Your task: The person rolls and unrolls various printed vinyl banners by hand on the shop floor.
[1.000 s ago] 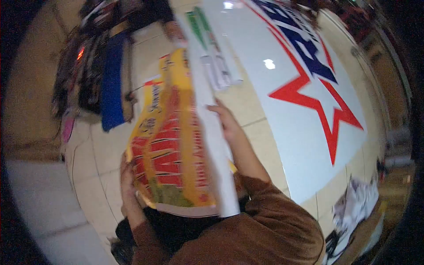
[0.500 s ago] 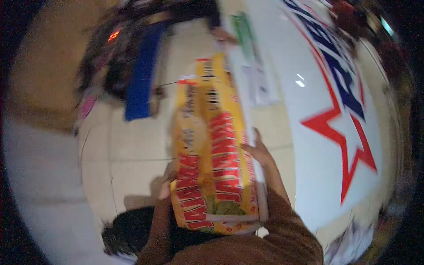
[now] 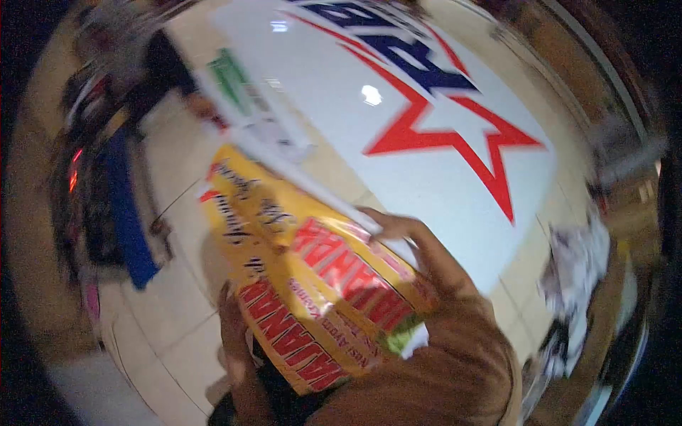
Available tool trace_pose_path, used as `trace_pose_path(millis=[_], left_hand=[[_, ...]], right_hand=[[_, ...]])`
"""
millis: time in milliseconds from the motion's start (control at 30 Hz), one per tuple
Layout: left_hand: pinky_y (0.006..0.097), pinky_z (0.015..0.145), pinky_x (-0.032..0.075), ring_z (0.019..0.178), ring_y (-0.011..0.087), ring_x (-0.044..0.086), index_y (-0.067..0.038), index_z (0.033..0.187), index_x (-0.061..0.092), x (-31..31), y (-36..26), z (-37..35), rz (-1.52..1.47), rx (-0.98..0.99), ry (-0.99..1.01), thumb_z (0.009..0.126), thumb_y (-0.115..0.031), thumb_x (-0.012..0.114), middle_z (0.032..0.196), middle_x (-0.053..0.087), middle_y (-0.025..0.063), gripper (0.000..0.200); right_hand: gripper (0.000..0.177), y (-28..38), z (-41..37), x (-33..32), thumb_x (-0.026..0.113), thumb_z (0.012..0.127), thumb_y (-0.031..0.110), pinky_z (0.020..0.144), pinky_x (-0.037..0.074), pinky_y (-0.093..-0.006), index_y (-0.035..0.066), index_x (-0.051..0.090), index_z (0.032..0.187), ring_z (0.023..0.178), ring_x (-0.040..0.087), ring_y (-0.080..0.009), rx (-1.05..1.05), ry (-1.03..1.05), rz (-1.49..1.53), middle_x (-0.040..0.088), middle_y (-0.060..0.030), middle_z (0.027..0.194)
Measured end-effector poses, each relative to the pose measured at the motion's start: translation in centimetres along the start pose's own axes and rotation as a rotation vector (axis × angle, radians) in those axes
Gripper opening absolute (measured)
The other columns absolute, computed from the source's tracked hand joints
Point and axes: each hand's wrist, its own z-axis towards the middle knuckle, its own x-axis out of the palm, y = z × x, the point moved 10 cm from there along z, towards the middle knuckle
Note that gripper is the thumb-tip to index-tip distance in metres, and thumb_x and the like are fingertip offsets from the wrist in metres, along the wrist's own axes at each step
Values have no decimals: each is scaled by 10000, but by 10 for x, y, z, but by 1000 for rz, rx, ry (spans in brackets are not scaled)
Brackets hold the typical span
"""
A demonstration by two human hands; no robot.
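A yellow printed banner (image 3: 305, 273) with red block letters and black script fills the space in front of my body, slanting toward the upper left. It lies in folds, and its lower end rests close against my brown sleeve. My left hand (image 3: 232, 319) is closed at the banner's left edge, its fingertips partly hidden. On the opposite side, my right hand (image 3: 391, 226) grips the long white-bordered edge with bent fingers.
A large white sheet (image 3: 327, 106) with a red star and blue letters covers the floor ahead. Green strips (image 3: 229, 79) lie near another person's hand (image 3: 201, 108). A blue panel (image 3: 128, 213) stands left; crumpled white material (image 3: 575, 277) lies right.
My view has swung right, so the star sheet sits more central. The banner has tilted from nearly upright toward the upper left, and my right hand now grips its edge more tightly.
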Motion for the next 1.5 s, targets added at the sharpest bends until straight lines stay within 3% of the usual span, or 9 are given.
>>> trace_pose_path(millis=[33, 300, 467, 733, 867, 933, 1067, 1300, 1500], left_hand=[[394, 864, 492, 1002, 238, 588, 17, 1208, 506, -14, 22, 7, -739, -257, -80, 944, -369, 500, 1108, 611, 127, 468], [360, 859, 467, 979, 193, 573, 43, 1045, 574, -24, -25, 5, -85, -373, -135, 935, -292, 542, 1059, 618, 136, 354], [317, 841, 467, 966, 158, 572, 12, 1004, 570, -58, -81, -55, 156, 203, -562, 941, -87, 507, 988, 626, 114, 133], [330, 813, 488, 893, 178, 612, 17, 1141, 552, -59, -48, -59, 302, 150, -490, 918, -165, 574, 1034, 638, 111, 288], [330, 823, 487, 944, 204, 602, 1, 1185, 544, -38, 2, -28, -659, -145, -354, 895, -207, 616, 1046, 632, 126, 364], [428, 863, 486, 894, 317, 623, -26, 1212, 532, -36, -112, -54, 69, 557, -421, 912, -352, 545, 1025, 647, 136, 443], [467, 828, 467, 893, 351, 615, -11, 1097, 581, -15, -146, -52, 479, 150, -398, 887, -446, 511, 1024, 630, 210, 488], [470, 762, 484, 841, 373, 631, -26, 978, 632, -66, -61, -37, 610, 231, -469, 864, -345, 509, 882, 641, 230, 360], [472, 762, 482, 855, 382, 626, -25, 943, 642, -71, -91, -34, 697, 245, -496, 883, -315, 502, 870, 645, 220, 327]], right_hand=[[1042, 8, -4, 1, 785, 666, 273, 1098, 247, -379, 61, 141, 1459, 1326, 310, -276, 44, 23, 67, 314, -190, 1441], [969, -34, -30, 41, 723, 700, 113, 1087, 263, -341, 70, 142, 1475, 1334, 304, -233, 329, -69, 296, 353, -146, 1438], [807, -31, 4, 14, 612, 760, 29, 997, 385, -331, 102, 215, 1459, 1151, 482, -229, 162, -286, 570, 477, -145, 1295], [675, -105, -99, 18, 704, 796, 339, 916, 428, -382, 4, 426, 1313, 1093, 511, -253, 567, -385, -451, 506, -158, 1230], [605, -2, -68, 21, 645, 857, 283, 937, 420, -395, 25, 398, 1345, 1115, 504, -282, 177, -733, 384, 434, -179, 1330], [600, 51, -13, 40, 632, 872, 240, 971, 402, -385, 30, 374, 1371, 1166, 478, -291, 9, -521, 500, 422, -166, 1358], [627, 195, 63, 80, 634, 860, 228, 1049, 316, -417, -5, 357, 1372, 1287, 358, -318, -551, -331, -447, 408, -191, 1369], [767, 36, 160, 66, 524, 856, 524, 1120, 209, -383, 39, 319, 1414, 1382, 209, -348, 255, -111, -449, 263, -234, 1470], [504, -97, 183, -26, 450, 897, 463, 703, 512, -469, 24, 686, 820, 764, 645, -369, -37, -274, -500, 658, -232, 814]])
